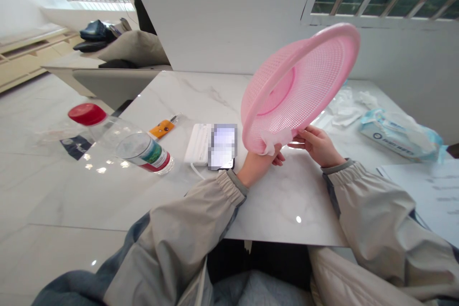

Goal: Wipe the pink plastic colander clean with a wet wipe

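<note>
Pink plastic colander (304, 91) held up off the white marble bench (287, 205), tilted steeply with its hollow side turned towards the person; held this way, only its lower rim sits in the hands and no part of it touches the bench. The left hand (258, 168) is grasping that lower rim, closed around it with the wrist bent, and a crumpled white tissue (274, 141) is bunched over the rim at the grip; the tissue sits between hand and plastic there. The right hand (318, 146) is turned palm up just beside the tissue, its fingers (299, 136) curling towards the rim; the colander hides the fingertips, so I cannot tell whether it is clenched on the rim or only steadying it. Both forearms, in beige jacket sleeves (369, 210), angle inwards across the bench edge, bringing the hands together in front of the chest. Beyond the right hand lie loose crumpled wipes (346, 112) and a blue-and-white wipes pack (396, 134), seemingly kept within reach; left of the colander a blurred phone (222, 146) lies against a white power bank (197, 143), and a clear water bottle (132, 146) with a red cap lies on its side.
</note>
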`<state>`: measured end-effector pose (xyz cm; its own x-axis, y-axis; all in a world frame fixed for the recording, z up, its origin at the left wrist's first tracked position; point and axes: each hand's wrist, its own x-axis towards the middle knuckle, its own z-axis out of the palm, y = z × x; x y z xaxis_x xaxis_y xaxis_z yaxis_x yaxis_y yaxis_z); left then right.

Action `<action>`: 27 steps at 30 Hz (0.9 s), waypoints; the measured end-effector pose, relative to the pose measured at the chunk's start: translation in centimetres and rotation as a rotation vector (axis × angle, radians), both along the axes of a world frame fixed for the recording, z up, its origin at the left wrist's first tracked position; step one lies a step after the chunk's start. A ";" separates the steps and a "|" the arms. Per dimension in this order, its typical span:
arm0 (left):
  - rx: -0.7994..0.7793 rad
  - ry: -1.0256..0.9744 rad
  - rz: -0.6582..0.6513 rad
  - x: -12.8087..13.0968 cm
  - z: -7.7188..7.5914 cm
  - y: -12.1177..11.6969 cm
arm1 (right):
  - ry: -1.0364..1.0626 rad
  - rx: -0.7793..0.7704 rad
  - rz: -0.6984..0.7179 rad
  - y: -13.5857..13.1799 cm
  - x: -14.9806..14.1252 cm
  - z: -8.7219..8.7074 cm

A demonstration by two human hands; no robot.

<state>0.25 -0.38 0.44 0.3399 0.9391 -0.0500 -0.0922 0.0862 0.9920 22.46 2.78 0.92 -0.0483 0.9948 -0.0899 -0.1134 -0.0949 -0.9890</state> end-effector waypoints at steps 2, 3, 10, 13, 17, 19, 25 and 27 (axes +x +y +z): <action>0.012 0.001 -0.005 0.0 -0.1 0.0 | -0.023 -0.022 0.041 -0.1 -0.1 0.0; 0.016 0.003 -0.007 -0.1 -0.1 0.0 | -0.027 -0.031 0.055 -0.1 -0.1 -0.1; 0.026 -0.001 0.004 -0.1 0.1 -0.1 | -0.080 -0.023 0.014 0.0 0.0 0.0; 0.014 0.019 0.004 -0.1 0.3 -0.1 | -0.063 0.056 -0.111 0.3 0.2 0.1; -0.013 0.044 0.003 -0.1 0.3 -0.1 | 0.039 0.274 -0.414 1.0 0.9 0.2; 0.005 0.048 -0.003 -0.2 0.2 -0.1 | 0.085 0.367 -0.541 1.3 1.2 0.2; 0.006 0.066 -0.001 -0.2 -0.1 0.1 | 0.118 0.357 -0.579 1.4 1.2 0.1; -0.007 0.068 -0.007 -0.2 0.0 0.1 | 0.124 0.345 -0.555 1.3 1.1 0.1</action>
<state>0.08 -0.29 0.41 0.3421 0.9363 -0.0797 -0.0241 0.0936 0.9953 23.52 4.10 1.06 0.4903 0.8456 0.2111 -0.1687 0.3297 -0.9289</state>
